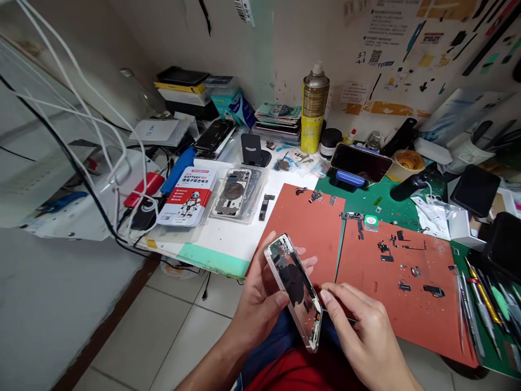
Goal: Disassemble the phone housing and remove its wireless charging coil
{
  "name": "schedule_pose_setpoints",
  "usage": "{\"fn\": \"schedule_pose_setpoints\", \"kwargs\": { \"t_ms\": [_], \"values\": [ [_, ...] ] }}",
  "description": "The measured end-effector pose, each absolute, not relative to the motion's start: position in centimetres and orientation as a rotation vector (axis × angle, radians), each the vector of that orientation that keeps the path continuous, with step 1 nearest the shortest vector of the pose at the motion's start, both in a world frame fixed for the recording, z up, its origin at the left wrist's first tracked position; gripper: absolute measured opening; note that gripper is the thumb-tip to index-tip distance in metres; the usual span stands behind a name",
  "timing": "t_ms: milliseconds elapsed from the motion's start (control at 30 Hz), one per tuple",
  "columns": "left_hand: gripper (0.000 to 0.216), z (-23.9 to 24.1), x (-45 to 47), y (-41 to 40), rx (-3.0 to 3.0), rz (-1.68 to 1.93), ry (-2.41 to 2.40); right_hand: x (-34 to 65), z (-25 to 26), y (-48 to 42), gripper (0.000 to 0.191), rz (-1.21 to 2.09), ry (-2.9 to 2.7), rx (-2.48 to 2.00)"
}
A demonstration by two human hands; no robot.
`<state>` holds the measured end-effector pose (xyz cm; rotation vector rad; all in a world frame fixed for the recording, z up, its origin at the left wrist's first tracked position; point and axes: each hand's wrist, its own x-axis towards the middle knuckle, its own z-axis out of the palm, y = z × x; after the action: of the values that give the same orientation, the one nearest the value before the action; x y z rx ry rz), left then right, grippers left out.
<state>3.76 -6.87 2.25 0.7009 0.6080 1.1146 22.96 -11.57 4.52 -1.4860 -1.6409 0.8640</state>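
Note:
My left hand (264,290) grips a phone housing (295,282) with a pale metal frame, tilted above my lap. Its inside faces me, bare in places, with a dark round patch in the middle and small parts along the edges. My right hand (360,323) is at the housing's right edge, thumb and forefinger pinched together. Whatever those fingers may hold is too small or hidden to make out. On the orange mat (303,228) behind the hands lie small phone parts (315,195), and more loose parts (385,248) are spread on the right-hand orange mat (366,260).
A second phone housing (233,193) rests in a clear tray beside a battery box (189,195). A spray can (313,108) and a phone on a stand (360,163) are at the back. Tweezers and drivers (484,304) line the right. White cables (97,108) hang at left.

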Motion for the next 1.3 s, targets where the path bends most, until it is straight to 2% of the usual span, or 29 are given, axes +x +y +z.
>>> {"fn": "schedule_pose_setpoints", "kwargs": {
  "t_ms": [333,867,1033,1300],
  "values": [
    [0.081,2.1,3.8,-7.0,0.749,1.095,0.612,22.6,4.2,-11.6,0.023,0.793,-1.854,-1.431],
    [0.084,2.4,4.2,-7.0,0.714,1.082,0.678,22.4,4.1,-11.7,0.027,0.783,-1.866,-1.472],
    [0.089,2.2,3.9,-7.5,0.715,1.035,0.604,22.2,5.0,-11.1,0.016,0.624,-1.756,-1.418],
    [0.090,1.8,3.6,-8.3,0.776,0.993,0.581,21.5,4.9,-10.1,0.014,0.474,-1.753,-1.350]
  ]
}}
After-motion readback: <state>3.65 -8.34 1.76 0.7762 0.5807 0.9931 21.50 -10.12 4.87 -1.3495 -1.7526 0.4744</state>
